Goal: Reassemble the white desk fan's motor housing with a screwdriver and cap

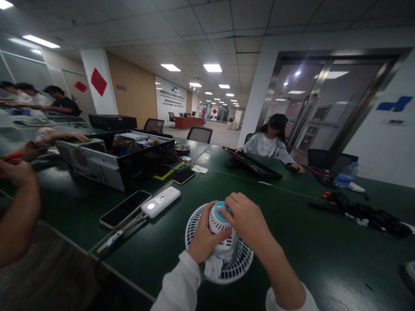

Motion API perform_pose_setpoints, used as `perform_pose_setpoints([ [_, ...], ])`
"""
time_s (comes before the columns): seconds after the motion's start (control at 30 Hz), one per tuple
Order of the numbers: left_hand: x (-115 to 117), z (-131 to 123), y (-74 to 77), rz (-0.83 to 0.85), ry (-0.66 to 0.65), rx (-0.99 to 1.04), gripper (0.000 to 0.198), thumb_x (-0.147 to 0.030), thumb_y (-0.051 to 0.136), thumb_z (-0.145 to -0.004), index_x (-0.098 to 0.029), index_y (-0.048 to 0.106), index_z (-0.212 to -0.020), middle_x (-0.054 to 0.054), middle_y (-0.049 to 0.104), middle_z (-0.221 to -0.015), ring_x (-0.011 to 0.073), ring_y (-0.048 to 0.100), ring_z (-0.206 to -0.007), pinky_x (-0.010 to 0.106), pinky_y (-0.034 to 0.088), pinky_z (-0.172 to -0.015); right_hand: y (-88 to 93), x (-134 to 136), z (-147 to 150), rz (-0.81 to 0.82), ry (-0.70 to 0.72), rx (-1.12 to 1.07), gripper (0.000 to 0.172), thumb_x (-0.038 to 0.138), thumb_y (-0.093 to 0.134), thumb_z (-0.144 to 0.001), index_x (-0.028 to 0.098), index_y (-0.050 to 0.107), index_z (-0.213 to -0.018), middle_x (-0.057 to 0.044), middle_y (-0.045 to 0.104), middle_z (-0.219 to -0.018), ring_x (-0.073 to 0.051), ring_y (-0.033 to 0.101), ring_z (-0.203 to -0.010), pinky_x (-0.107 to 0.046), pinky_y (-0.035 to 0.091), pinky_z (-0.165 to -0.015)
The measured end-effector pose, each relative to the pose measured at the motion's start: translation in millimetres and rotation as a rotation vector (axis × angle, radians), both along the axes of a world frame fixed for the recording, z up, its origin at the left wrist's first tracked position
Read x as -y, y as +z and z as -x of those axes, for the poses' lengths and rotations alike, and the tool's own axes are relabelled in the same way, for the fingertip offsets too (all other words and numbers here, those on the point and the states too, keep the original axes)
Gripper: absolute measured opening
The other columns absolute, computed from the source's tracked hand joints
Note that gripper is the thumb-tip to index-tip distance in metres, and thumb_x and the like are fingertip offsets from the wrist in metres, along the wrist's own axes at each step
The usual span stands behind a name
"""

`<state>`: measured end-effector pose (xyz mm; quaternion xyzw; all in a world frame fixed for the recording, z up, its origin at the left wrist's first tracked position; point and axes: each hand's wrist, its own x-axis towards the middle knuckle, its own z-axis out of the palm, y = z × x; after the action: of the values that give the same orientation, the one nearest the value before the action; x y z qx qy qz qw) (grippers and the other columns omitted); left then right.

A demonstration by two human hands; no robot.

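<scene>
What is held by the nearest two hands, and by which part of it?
The fan: the left hand grips its white housing; the right hand touches its blue cap.

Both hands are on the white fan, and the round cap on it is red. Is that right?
Not quite: the round cap is light blue, not red, as the head view shows. The left hand and the right hand are indeed both on the white fan.
</scene>
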<state>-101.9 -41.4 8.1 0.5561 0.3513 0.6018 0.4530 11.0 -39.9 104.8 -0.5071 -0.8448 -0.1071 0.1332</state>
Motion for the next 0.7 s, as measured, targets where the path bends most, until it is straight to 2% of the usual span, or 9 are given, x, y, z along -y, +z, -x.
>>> perform_pose_setpoints([
  [0.13, 0.3, -0.2, 1.6, -0.019, 0.031, -0.034, 0.064, -0.023, 0.071, -0.061, -0.021, 0.041, -0.117, 0.006, 0.048, -0.123, 0.0256, 0.043, -0.119, 0.038, 0.029, -0.105, -12.8, 0.9, 20.2, -0.112, -0.207, -0.012, 0.016, 0.022, 0.044, -0.088, 0.016, 0.058, -0.089, -0.008, 0.064, -0.075, -0.021, 0.062, -0.074, -0.029, 0.045, -0.062],
  [0.23, 2.3, 0.2, 3.6, -0.012, 0.034, -0.065, 0.063, -0.022, 0.071, -0.06, -0.021, 0.042, -0.117, 0.006, 0.049, -0.122, 0.0262, 0.043, -0.119, 0.038, 0.028, -0.105, -15.4, 1.9, 24.9, -0.065, -0.326, -0.045, 0.019, 0.02, 0.041, -0.088, 0.017, 0.054, -0.102, -0.006, 0.065, -0.068, -0.02, 0.064, -0.062, -0.026, 0.042, -0.053],
  [0.3, 3.2, 0.5, 4.6, 0.001, 0.019, -0.052, 0.064, -0.023, 0.071, -0.06, -0.021, 0.042, -0.117, 0.007, 0.05, -0.121, 0.0263, 0.045, -0.117, 0.039, 0.03, -0.104, -11.8, 3.5, 21.6, -0.015, -0.325, -0.054, 0.022, 0.021, 0.038, -0.089, 0.018, 0.053, -0.105, -0.005, 0.066, -0.067, -0.02, 0.064, -0.06, -0.026, 0.042, -0.052],
  [0.4, 3.2, 1.1, 5.0, 0.011, 0.0, -0.011, 0.065, -0.025, 0.071, -0.061, -0.02, 0.041, -0.117, 0.006, 0.051, -0.119, 0.0257, 0.048, -0.113, 0.039, 0.034, -0.101, -3.0, 6.5, 8.8, 0.0, -0.146, -0.057, 0.022, 0.018, 0.038, -0.089, 0.018, 0.058, -0.099, -0.007, 0.067, -0.079, -0.02, 0.064, -0.074, -0.029, 0.046, -0.061],
  [0.53, 2.5, 1.5, 3.8, 0.01, -0.004, 0.003, 0.063, -0.025, 0.071, -0.063, -0.02, 0.041, -0.118, 0.007, 0.051, -0.119, 0.0248, 0.05, -0.111, 0.039, 0.036, -0.099, 3.9, 5.3, -12.0, 0.028, 0.224, -0.068, 0.037, 0.002, 0.044, -0.079, 0.02, 0.061, -0.106, -0.009, 0.057, -0.12, -0.023, 0.049, -0.113, -0.038, 0.043, -0.089],
  [0.6, 2.4, 1.5, 2.6, 0.015, -0.006, 0.005, 0.063, -0.025, 0.071, -0.064, -0.02, 0.041, -0.118, 0.008, 0.051, -0.12, 0.0255, 0.05, -0.111, 0.04, 0.036, -0.099, 5.1, 1.9, -20.1, 0.129, 0.329, -0.09, 0.04, 0.0, 0.041, -0.08, 0.02, 0.062, -0.108, -0.008, 0.056, -0.124, -0.019, 0.048, -0.116, -0.037, 0.04, -0.095],
  [0.7, 2.5, 0.9, 0.8, 0.004, 0.002, -0.009, 0.066, -0.025, 0.073, -0.062, -0.021, 0.041, -0.12, 0.009, 0.049, -0.123, 0.0274, 0.047, -0.115, 0.042, 0.032, -0.102, 7.7, -2.8, -26.2, 0.21, 0.354, -0.128, 0.032, 0.005, 0.044, -0.084, 0.017, 0.062, -0.107, -0.007, 0.062, -0.114, -0.016, 0.053, -0.107, -0.032, 0.041, -0.094],
])
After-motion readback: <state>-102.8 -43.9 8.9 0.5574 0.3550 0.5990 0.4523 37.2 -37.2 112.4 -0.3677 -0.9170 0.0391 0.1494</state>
